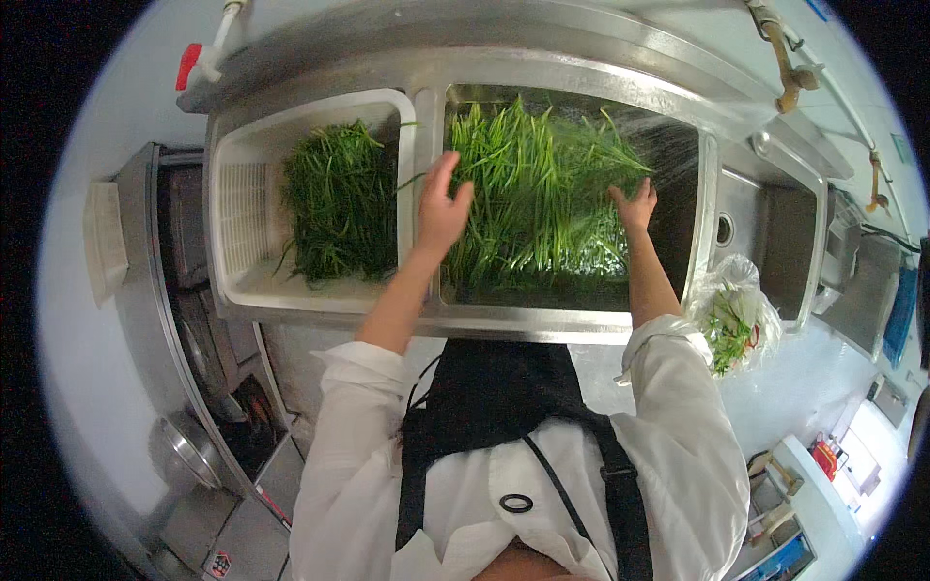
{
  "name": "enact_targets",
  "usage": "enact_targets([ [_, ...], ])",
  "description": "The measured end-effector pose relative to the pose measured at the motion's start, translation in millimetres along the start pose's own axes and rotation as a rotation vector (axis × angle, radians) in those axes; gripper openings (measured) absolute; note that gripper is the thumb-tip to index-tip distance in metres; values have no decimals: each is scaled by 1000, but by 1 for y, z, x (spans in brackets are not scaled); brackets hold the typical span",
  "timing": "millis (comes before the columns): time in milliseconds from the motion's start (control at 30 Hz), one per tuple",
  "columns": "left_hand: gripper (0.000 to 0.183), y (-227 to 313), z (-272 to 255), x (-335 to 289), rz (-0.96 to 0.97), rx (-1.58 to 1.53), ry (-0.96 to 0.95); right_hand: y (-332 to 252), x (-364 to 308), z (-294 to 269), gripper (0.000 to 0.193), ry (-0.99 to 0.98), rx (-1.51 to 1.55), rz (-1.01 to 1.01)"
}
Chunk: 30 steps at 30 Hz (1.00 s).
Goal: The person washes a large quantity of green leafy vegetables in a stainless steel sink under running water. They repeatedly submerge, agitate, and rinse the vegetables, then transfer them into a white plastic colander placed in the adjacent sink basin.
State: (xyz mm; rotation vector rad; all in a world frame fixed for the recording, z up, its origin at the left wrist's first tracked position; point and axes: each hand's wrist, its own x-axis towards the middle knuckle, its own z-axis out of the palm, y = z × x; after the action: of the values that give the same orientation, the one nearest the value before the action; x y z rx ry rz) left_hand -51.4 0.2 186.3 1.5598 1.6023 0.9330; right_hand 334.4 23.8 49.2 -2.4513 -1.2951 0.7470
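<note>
Long, thin green leaves that look like chives (538, 194) fill most of the water-filled middle basin of a metal sink (542, 324). My left hand (444, 215) is at their left edge, beside the divider, fingers stretched out and thumb apart. At the right edge of the leaves is my right hand (636, 205), fingers spread, touching or close to a few tips. Neither hand shows a grip on anything. Water sprays (668, 145) across the basin's far right corner. A white plastic basket (242, 218) in the left basin holds another heap of the same leaves (339, 208).
The right basin (790, 232) has a round drain (725, 229). A clear plastic bag (760, 329) with green scraps hangs at the sink's front right. Taps, one red-handled (189, 66) and one brass (794, 87), are on the wall behind. A metal bowl (191, 450) stands at lower left.
</note>
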Motion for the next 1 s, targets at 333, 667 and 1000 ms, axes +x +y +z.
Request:
enact_targets([
  [333, 100, -85, 112, 30, -1039, -36, -193, -49, -40, 74, 100, -431, 352, 219],
  [667, 71, -82, 115, 14, -363, 380, 106, -25, 67, 9, 63, 71, 712, 436],
  [1000, 125, -107, 108, 45, -1015, -306, -169, 25, 44, -55, 26, -56, 675, 131],
])
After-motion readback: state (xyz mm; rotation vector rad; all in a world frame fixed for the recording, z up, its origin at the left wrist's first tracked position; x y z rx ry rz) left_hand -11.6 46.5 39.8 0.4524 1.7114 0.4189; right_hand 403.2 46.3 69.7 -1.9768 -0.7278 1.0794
